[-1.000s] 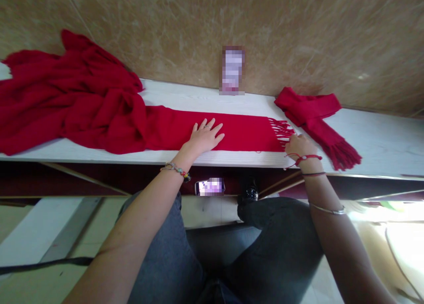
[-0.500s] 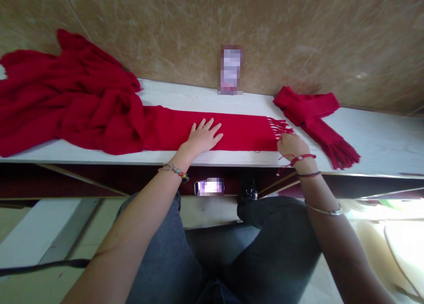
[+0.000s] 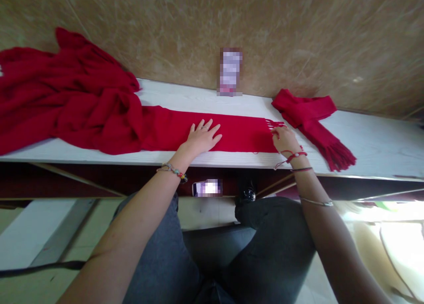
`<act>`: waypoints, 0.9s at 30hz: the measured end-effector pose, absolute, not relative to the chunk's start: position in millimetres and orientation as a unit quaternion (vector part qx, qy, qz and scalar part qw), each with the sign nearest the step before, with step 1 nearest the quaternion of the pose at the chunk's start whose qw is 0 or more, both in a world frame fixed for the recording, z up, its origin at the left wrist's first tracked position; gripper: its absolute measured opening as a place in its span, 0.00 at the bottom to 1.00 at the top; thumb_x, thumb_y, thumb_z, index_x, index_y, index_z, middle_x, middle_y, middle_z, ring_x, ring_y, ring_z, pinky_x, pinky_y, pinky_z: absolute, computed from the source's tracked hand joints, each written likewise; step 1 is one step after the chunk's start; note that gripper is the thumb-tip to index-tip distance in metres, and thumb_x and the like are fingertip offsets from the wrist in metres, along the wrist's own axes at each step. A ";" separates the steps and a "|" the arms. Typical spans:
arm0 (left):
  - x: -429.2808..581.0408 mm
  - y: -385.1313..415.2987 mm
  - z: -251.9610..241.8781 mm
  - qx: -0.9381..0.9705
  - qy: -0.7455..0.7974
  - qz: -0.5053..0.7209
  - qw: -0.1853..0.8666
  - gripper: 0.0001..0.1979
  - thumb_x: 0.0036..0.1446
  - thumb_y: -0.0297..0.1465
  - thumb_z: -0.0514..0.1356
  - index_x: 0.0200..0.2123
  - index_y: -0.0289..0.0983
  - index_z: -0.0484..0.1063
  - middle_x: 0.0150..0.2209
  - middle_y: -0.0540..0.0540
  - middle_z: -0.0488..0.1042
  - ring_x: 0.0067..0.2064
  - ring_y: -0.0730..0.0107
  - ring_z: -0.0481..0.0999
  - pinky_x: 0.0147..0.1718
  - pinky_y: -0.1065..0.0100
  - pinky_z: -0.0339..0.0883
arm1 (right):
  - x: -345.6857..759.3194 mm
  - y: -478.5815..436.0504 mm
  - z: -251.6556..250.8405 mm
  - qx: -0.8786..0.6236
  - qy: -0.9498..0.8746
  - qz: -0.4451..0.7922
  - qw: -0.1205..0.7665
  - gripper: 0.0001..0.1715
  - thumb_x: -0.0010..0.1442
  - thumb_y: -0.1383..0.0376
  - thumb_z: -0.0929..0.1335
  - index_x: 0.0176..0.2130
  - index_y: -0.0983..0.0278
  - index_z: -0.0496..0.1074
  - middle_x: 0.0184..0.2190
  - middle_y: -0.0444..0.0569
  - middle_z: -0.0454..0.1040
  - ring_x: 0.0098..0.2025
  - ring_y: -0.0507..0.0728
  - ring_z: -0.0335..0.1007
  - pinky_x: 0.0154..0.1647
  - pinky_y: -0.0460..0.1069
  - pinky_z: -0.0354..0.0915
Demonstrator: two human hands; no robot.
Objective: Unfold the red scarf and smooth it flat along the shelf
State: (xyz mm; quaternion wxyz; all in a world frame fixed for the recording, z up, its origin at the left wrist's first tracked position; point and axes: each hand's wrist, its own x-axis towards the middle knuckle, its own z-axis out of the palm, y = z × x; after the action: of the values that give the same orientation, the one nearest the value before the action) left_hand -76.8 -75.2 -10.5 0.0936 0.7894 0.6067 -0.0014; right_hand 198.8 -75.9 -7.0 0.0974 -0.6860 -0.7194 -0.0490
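A long red scarf lies along the white table, its right part flat and its left part bunched in a loose heap. My left hand rests palm down on the flat part with its fingers spread. At the fringed right end, my right hand has its fingers closed on the fringe; part of the fringe is hidden under the hand. Just right of that hand lies a second red scarf, folded over itself with its fringe toward the front edge.
The white table is narrow and runs along a brown marbled wall. A blurred-out upright item stands at the wall. Below the table edge a phone lies on a dark shelf, above my knees.
My right hand has shifted slightly left and up along the fringe, covering more of it. My left hand stays in place on the scarf. The whole view has shifted a little.
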 end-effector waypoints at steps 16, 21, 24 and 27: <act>-77.2 -74.1 -12.7 0.791 0.605 0.009 0.091 0.29 0.65 0.44 0.39 0.66 0.44 0.47 0.69 0.45 0.42 0.68 0.51 0.41 0.63 0.47 0.39 | 191.9 -63.2 -7.8 -0.686 -0.715 -0.067 0.117 0.24 0.56 0.75 0.57 0.49 0.72 0.71 0.46 0.61 0.71 0.51 0.61 0.63 0.52 0.53 0.59; -77.2 -74.1 -12.9 0.792 0.604 0.010 0.095 0.29 0.65 0.44 0.39 0.66 0.43 0.47 0.69 0.44 0.41 0.68 0.51 0.40 0.63 0.47 0.38 | 197.0 -50.1 -21.3 -0.745 -0.660 -0.057 0.081 0.24 0.56 0.74 0.58 0.49 0.75 0.71 0.48 0.63 0.69 0.51 0.63 0.63 0.51 0.53 0.59; -76.9 -73.8 -13.2 0.790 0.604 0.009 0.098 0.29 0.64 0.45 0.39 0.66 0.44 0.47 0.69 0.46 0.41 0.68 0.53 0.40 0.63 0.47 0.38 | 214.4 -50.3 -22.8 -0.796 -0.596 -0.062 0.080 0.24 0.57 0.73 0.57 0.48 0.76 0.72 0.47 0.66 0.69 0.50 0.65 0.64 0.49 0.55 0.60; -76.5 -73.7 -12.8 0.790 0.604 0.010 0.100 0.29 0.64 0.45 0.38 0.66 0.44 0.47 0.69 0.46 0.41 0.68 0.52 0.40 0.63 0.47 0.38 | 217.6 -52.7 -17.6 -0.801 -0.586 -0.077 0.098 0.25 0.57 0.73 0.57 0.50 0.76 0.70 0.48 0.67 0.68 0.50 0.67 0.63 0.48 0.56 0.60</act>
State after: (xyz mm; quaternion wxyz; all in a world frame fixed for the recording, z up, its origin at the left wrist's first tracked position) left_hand -76.5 -73.7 -12.8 0.0997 0.7905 0.6043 0.0100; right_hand 217.6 -52.7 -17.6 0.0976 -0.8008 -0.5859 -0.0767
